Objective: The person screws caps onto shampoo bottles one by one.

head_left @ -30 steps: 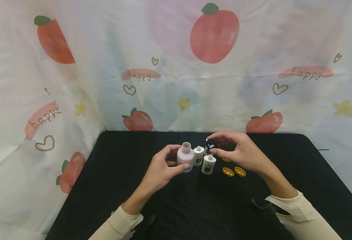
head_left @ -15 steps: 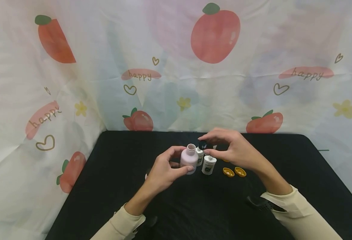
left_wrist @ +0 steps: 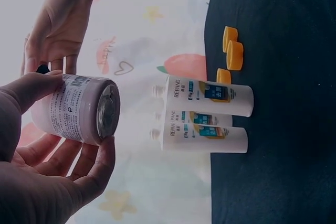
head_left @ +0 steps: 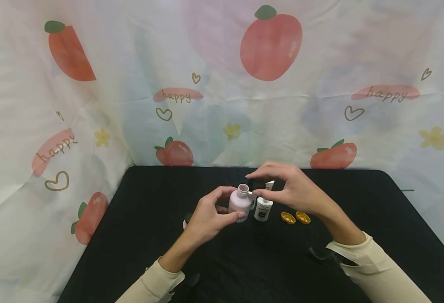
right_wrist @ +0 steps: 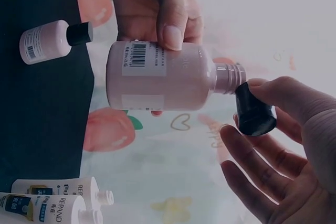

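My left hand [head_left: 210, 214] grips a pale pink bottle [head_left: 239, 204] by its body, thumb in front. The bottle is held off the table, and its threaded neck is uncovered. Between thumb and fingers my right hand [head_left: 293, 187] pinches a black cap [right_wrist: 254, 109]. In the right wrist view the cap is tipped, right at the bottle's mouth. Three white bottles [left_wrist: 207, 96] with uncapped nozzles stand just beyond the hands; in the head view the right hand partly hides them.
Yellow caps [head_left: 303, 217] lie on the black table [head_left: 252, 265], right of the white bottles. A second pink bottle [right_wrist: 46, 42] with its black cap on stands left, mostly behind the left hand in the head view. A printed curtain [head_left: 214, 54] rises behind the table.
My right hand has moved left with the black cap, up to the bottle's neck. The left hand has shifted slightly right with the pink bottle, showing part of the capped one behind it.
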### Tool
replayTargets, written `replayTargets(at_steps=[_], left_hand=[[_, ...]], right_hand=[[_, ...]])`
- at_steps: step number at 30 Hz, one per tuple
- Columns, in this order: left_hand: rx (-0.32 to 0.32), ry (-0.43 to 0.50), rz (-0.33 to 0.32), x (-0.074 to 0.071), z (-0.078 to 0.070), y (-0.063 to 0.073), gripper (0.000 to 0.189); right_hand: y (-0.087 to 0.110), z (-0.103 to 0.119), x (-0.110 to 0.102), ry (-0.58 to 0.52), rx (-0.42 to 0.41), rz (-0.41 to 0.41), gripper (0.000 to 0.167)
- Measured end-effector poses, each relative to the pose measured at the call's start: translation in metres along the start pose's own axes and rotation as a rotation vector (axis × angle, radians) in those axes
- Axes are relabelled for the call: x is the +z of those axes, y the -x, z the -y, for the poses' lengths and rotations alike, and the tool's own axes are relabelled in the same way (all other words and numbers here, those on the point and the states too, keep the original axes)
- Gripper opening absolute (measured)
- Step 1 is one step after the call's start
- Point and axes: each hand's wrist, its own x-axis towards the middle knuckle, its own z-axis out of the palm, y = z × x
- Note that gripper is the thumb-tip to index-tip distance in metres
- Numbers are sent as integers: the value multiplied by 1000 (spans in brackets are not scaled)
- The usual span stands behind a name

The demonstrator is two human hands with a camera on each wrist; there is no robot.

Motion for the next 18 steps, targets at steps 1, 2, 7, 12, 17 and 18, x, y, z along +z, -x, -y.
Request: replayTargets(at_steps=[1,2,7,12,17,18], left_hand=[[-1,0,0,0,0,0,51],[-2,0,0,0,1,0,51],[-11,-1,1,0,1,0,51],[-12,2,9,1,1,-1,51],[-12,8,15,3,1,-2,51],[-13,7,15,3,1,-2,51]], right_hand=[[0,0,0,1,-2,-3,41],[-1,0,0,-1,-3,-5,41],[-4,1,1,-16,12,-5,41],[-6,4,2,-29,25,5,45],[-9,6,4,-31,25,-3,45],[-10,7,4,-34,25,-3,45]])
